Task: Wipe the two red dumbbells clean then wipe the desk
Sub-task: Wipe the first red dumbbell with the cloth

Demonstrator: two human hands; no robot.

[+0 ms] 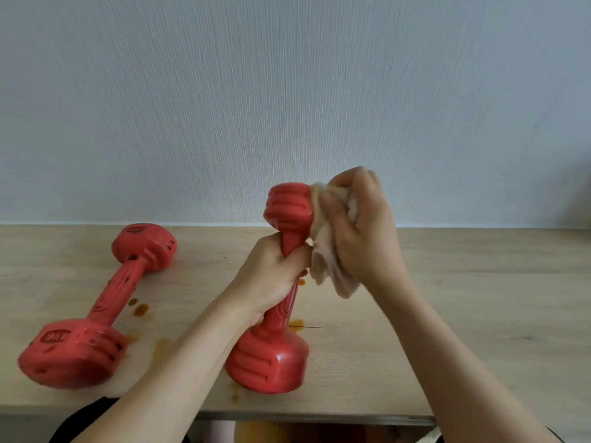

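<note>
Head view: two hands clean a red dumbbell over a wooden desk.

Dark clothes and something orange peek out under the desk's front edge [319, 416], but they are cut off and hard to make out. Nearest, the standing dumbbell [271, 359] rests its bottom end on the desk, tipped a little. The left hand [271, 276] wraps tight around its handle and hides most of it. The right hand [361, 231] squeezes a pale cloth [326, 266] against the top end, so that end's right side is covered. Off to the left, the other dumbbell [105, 302] lies flat with dark spots on it. Orange-brown stains [140, 310] dot the desk between them. Behind is a pale wall [287, 91].
</note>
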